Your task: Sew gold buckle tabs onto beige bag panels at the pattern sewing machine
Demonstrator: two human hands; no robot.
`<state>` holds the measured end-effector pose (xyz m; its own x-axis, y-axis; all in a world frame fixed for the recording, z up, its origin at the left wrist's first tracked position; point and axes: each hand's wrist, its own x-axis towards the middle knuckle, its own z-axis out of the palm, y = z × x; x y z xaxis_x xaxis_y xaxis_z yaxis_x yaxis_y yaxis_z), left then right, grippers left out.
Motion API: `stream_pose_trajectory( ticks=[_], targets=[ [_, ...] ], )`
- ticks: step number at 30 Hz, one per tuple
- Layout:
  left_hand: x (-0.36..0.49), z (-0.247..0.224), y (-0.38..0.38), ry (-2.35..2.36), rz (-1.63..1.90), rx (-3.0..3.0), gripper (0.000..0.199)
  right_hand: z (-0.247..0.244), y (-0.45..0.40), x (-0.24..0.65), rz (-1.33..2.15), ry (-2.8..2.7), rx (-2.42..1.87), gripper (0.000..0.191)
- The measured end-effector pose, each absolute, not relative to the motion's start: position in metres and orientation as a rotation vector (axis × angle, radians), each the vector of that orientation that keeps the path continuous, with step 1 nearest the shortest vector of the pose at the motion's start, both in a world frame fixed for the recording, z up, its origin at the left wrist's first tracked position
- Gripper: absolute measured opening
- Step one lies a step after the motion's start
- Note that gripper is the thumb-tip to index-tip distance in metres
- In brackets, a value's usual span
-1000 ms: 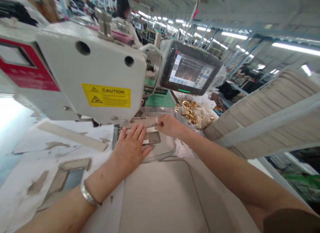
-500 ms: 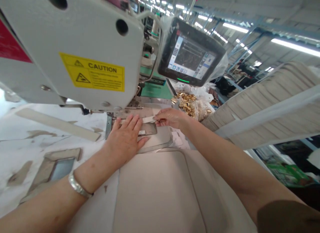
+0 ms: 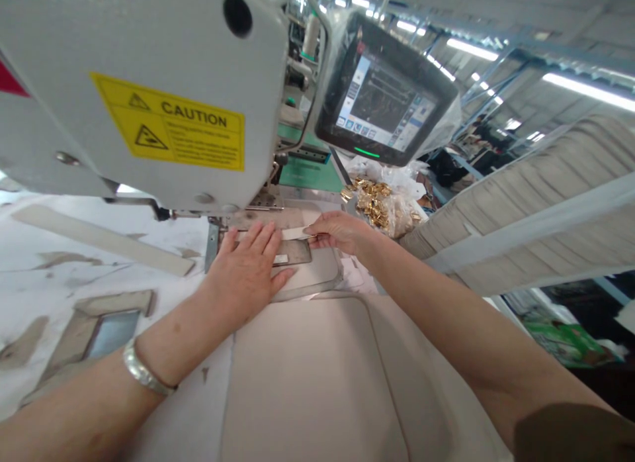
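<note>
My left hand [image 3: 251, 263] lies flat with fingers stretched over a metal plate [image 3: 297, 251] at the sewing machine's work area. Between the thumb and fingers of my right hand [image 3: 337, 230] is the right end of a narrow pale strip [image 3: 295, 233]. The strip runs left along the plate's far edge and passes out of sight under my left fingers. Beneath the plate is a beige panel with a rounded corner [image 3: 325, 270]. A larger beige panel [image 3: 307, 376] lies nearer to me, below both hands.
The grey sewing machine head [image 3: 163, 58] with its yellow caution label overhangs on the left. A control screen [image 3: 384, 91] hangs behind my right hand, near gold metal pieces [image 3: 372, 202]. A loose pale strip [image 3: 104, 240] lies left; stacked beige pieces [image 3: 536, 184] stand right.
The view has shifted slightly, so the machine head looks a little larger and further left. Both hands keep nearly the same places, and my right hand still pinches the strip.
</note>
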<state>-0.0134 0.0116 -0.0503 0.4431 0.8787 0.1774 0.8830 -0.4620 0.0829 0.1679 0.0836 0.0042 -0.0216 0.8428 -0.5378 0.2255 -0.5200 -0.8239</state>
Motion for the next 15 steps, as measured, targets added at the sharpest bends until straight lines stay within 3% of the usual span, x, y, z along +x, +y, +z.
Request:
stream_pose_trajectory(
  ticks=[15],
  targets=[
    [-0.0128,-0.0507,0.0123,-1.623,-0.243,-2.638,0.066,0.0041,0.0845,0.1658,1.592,-1.057,-1.775,0.027]
  ],
)
